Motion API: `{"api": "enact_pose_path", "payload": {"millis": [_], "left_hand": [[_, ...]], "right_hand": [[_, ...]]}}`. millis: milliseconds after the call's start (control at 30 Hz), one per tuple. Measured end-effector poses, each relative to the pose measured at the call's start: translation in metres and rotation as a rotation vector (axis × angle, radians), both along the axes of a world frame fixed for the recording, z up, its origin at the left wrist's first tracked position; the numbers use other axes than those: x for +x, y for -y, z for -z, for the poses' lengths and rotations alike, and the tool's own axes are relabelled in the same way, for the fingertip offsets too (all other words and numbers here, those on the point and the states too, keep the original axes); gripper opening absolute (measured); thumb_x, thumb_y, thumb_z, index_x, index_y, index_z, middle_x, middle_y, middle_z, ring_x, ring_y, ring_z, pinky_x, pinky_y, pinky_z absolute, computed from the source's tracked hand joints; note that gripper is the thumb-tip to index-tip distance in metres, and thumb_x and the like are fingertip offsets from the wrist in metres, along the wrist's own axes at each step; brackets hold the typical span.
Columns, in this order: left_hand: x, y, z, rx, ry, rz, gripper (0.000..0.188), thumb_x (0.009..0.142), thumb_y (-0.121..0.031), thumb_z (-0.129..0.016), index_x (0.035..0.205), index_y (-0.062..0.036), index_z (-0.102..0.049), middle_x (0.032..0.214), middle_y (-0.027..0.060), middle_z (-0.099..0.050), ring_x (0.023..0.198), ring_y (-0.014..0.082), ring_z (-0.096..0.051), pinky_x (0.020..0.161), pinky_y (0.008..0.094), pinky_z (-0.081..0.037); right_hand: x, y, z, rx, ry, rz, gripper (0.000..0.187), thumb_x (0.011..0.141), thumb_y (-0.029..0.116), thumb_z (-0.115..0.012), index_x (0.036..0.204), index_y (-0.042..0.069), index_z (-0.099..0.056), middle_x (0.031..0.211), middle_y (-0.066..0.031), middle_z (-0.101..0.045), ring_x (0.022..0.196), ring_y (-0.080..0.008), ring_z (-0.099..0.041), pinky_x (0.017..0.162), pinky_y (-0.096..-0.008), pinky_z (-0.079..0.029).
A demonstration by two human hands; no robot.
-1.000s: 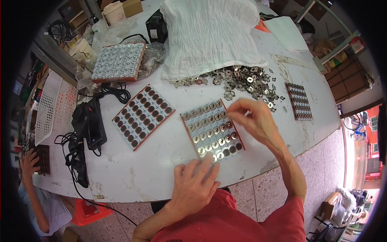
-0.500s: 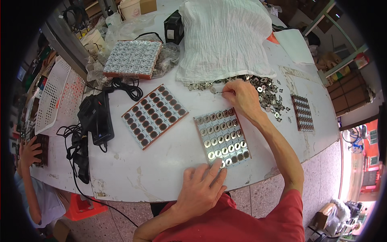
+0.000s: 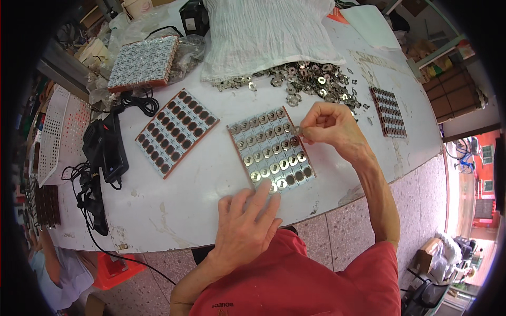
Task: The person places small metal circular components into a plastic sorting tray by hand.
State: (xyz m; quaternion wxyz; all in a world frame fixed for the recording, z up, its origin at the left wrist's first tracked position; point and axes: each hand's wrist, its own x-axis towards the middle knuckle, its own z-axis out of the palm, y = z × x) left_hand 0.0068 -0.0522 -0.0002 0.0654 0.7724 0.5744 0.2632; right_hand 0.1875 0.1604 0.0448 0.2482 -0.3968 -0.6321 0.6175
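In front of me a rectangular board panel point(image 3: 299, 176) lies tilted on the table. Rows of silvery metal discs with small centre cut-outs cover most of it; a few dark round pads show bare at its lower right. My right hand point(image 3: 332, 126) pinches a small metal disc point(image 3: 298, 130) between thumb and fingertips at the panel's right edge. With fingers stretched out, my left hand point(image 3: 247, 221) rests at the panel's lower edge, its fingertips hiding part of the bottom row. Beyond the panel, loose metal discs point(image 3: 319, 79) lie heaped at the mouth of a white woven sack point(image 3: 269, 37).
A second panel point(image 3: 176, 131) with dark pads lies to the left, a smaller one point(image 3: 388, 113) far right. Behind are stacked panels point(image 3: 145, 60). A black corded device point(image 3: 108, 150) and a white basket point(image 3: 60, 142) stand left. Another person's arm point(image 3: 51, 260) shows lower left.
My right hand has come back from the heap to the panel's right edge with a disc in its fingertips. The whole view has shifted; my left hand stays at the panel's lower edge.
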Motion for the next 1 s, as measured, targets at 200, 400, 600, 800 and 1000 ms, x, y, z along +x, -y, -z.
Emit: {"api": "enact_pose_path", "payload": {"millis": [200,400,600,800,1000], "left_hand": [[0.000,-0.002,-0.001,0.008,-0.032,-0.002,0.044,0.081,-0.025,-0.075,0.120,-0.0046,-0.071,0.142,0.0132,-0.057,0.108,0.0299,-0.054,0.090,0.0424,-0.039],[-0.001,0.000,0.003,0.028,-0.043,0.011,0.043,0.080,-0.024,-0.075,0.119,-0.0049,-0.069,0.144,0.0129,-0.055,0.109,0.0289,-0.051,0.089,0.0433,-0.038],[-0.001,0.000,0.002,0.020,-0.047,0.013,0.044,0.080,-0.024,-0.075,0.119,-0.0051,-0.069,0.144,0.0129,-0.054,0.109,0.0288,-0.051,0.088,0.0433,-0.038],[0.001,-0.001,0.000,0.014,-0.039,0.002,0.044,0.081,-0.024,-0.075,0.120,-0.0046,-0.071,0.142,0.0136,-0.058,0.107,0.0307,-0.054,0.091,0.0427,-0.040],[0.000,0.000,-0.001,0.019,-0.044,-0.005,0.044,0.082,-0.024,-0.075,0.121,-0.0041,-0.070,0.141,0.0145,-0.058,0.107,0.0309,-0.054,0.090,0.0429,-0.039]], "right_hand": [[0.040,0.038,0.007,0.037,0.180,-0.117,0.003,0.080,-0.002,-0.068,0.082,-0.002,-0.067,0.076,-0.0013,-0.068,0.074,-0.0067,-0.063,0.068,-0.0240,-0.051],[0.049,0.053,-0.005,0.234,0.431,-0.102,0.011,0.081,0.000,-0.070,0.092,-0.002,-0.069,0.078,-0.0072,-0.070,0.071,-0.0151,-0.065,0.068,-0.0293,-0.053],[0.041,0.052,0.007,0.481,0.452,-0.035,0.016,0.081,0.004,-0.070,0.097,0.000,-0.069,0.081,-0.0131,-0.066,0.074,-0.0285,-0.066,0.070,-0.0376,-0.051],[0.039,0.054,0.020,0.520,0.383,-0.050,0.016,0.081,0.003,-0.070,0.097,0.001,-0.070,0.083,-0.0126,-0.063,0.077,-0.0298,-0.064,0.072,-0.0389,-0.050],[0.031,0.062,0.004,0.221,0.310,0.033,0.013,0.083,0.000,-0.068,0.096,-0.001,-0.070,0.078,-0.0072,-0.066,0.071,-0.0170,-0.062,0.067,-0.0326,-0.050]]}}
